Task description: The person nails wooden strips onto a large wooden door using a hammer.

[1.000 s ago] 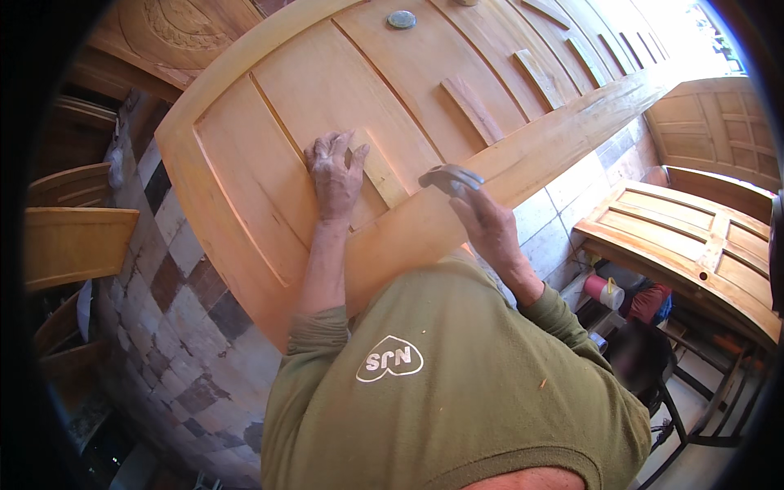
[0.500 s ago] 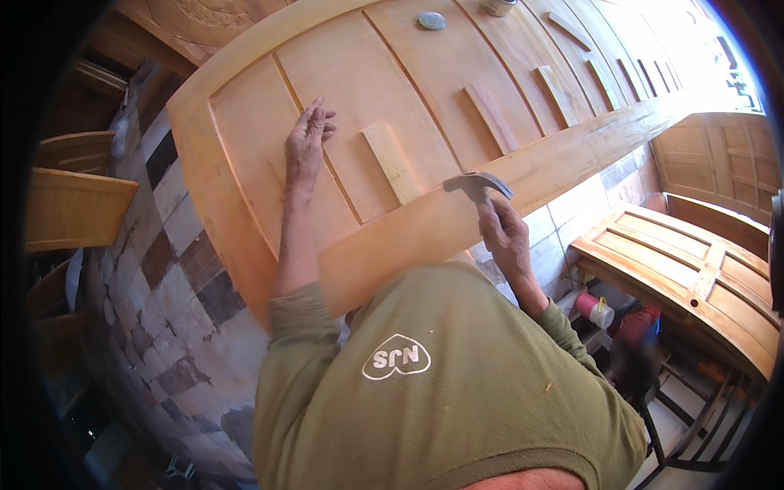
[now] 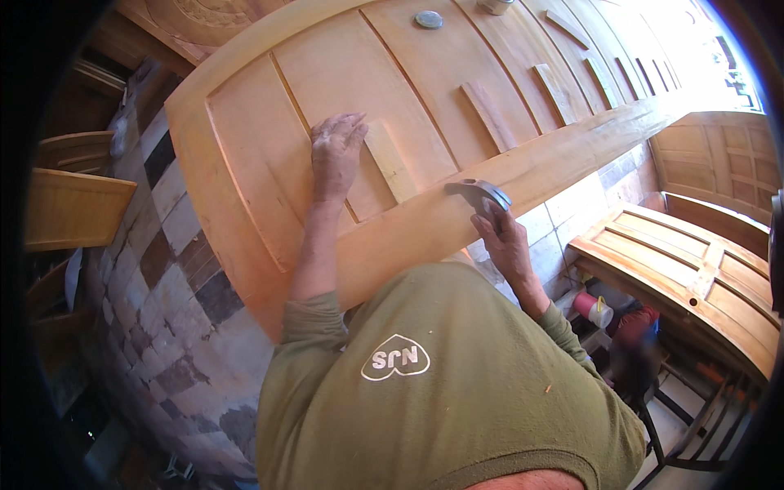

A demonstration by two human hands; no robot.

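A large light-wood door panel (image 3: pixel 237 147) lies before me, with several short wooden strips across its grooved boards. My left hand (image 3: pixel 336 159) hovers over the panel beside the nearest strip (image 3: pixel 390 160). Its fingers are loosely bent and partly apart, with nothing visible in them; whether the fingertips touch the wood I cannot tell. Past the panel's near edge, my right hand (image 3: pixel 505 245) is wrapped round a claw hammer (image 3: pixel 478 193). The hammer's head sits over the edge rail (image 3: pixel 408 245), while the hand hides most of the handle.
A round lid-like disc (image 3: pixel 429 20) and a small container (image 3: pixel 495 6) rest on the far boards. At right stand another panelled door (image 3: pixel 653 245), a pink and white jug (image 3: pixel 594 309) and a dark chair. Tiled floor (image 3: pixel 175 302) runs along the left, near more wooden pieces.
My left hand has moved right and slightly nearer, to the strip's side, with its fingers now pointing right. The hammer has turned and tilted slightly in my right hand.
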